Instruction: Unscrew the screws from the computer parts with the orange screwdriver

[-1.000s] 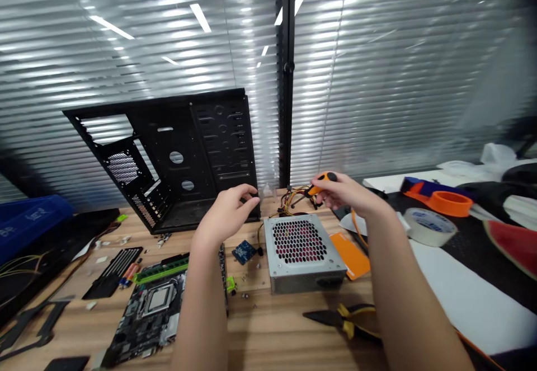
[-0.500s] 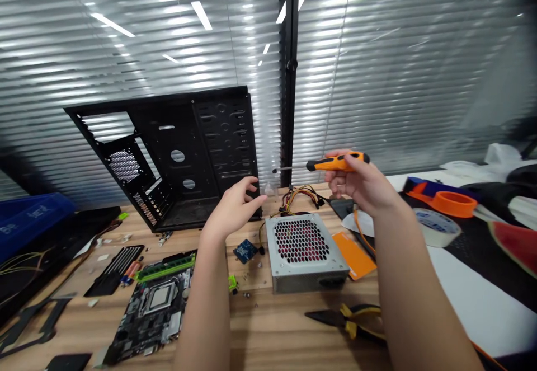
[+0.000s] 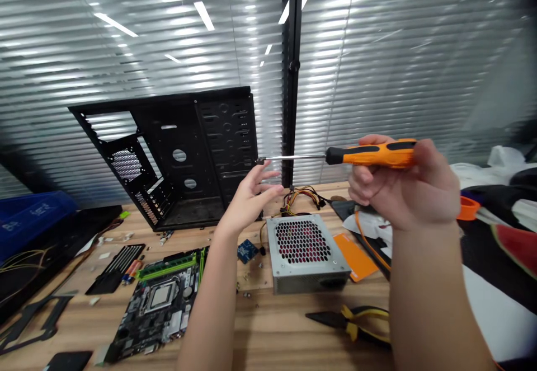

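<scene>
Screwdriver (image 3: 335,156) lies level in the right hand (image 3: 405,183), wrapped firmly round its handle (image 3: 380,154), its dark tip (image 3: 260,161) beside the computer case (image 3: 226,192), inside which a panel (image 3: 180,136) with round cut-outs shows. The left hand (image 3: 250,195), loosely spread and gripping nothing, is just by the tip. What the blue bin (image 3: 36,217) holds is hidden.

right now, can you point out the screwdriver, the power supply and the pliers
Screwdriver (image 3: 354,157): head view, on its orange handle
Power supply (image 3: 308,248): head view, on its perforated top grille
Pliers (image 3: 348,322): head view, near the pivot
</scene>
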`<state>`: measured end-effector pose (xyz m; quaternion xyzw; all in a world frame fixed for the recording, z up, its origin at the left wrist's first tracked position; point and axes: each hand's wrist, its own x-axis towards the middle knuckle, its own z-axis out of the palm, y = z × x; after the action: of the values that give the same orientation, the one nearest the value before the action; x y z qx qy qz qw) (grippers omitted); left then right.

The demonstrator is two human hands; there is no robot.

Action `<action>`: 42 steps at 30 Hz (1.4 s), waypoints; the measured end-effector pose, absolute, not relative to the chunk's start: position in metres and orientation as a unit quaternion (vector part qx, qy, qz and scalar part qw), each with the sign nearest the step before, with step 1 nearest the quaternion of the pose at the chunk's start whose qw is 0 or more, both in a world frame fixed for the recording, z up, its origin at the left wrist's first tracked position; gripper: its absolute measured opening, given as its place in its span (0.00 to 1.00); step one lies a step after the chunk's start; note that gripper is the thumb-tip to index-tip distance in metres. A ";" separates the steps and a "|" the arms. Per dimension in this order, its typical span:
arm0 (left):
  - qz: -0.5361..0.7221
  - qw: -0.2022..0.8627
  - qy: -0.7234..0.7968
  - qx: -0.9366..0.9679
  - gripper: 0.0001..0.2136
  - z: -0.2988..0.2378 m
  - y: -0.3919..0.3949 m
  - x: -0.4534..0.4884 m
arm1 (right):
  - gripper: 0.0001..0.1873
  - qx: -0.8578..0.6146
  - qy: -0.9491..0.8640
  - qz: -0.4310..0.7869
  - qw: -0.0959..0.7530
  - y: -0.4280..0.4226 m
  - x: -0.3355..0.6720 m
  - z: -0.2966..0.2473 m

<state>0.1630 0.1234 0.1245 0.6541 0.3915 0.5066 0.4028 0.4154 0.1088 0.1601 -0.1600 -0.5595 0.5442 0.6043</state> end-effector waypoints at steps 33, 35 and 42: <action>0.435 0.255 0.417 0.756 0.10 0.147 0.090 0.181 | 0.19 -0.189 -0.629 0.296 0.694 0.110 0.344 0.146; 0.418 0.229 0.413 0.776 0.09 0.147 0.086 0.186 | 0.25 -0.199 -0.634 0.297 0.685 0.112 0.337 0.142; 0.395 0.216 0.430 0.783 0.07 0.151 0.083 0.185 | 0.19 -0.224 -0.628 0.275 0.693 0.109 0.334 0.140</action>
<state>0.1846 0.0829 0.1514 0.7828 0.4298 0.3948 0.2160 0.3335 0.1086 0.1397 -0.2238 -0.6280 0.2749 0.6928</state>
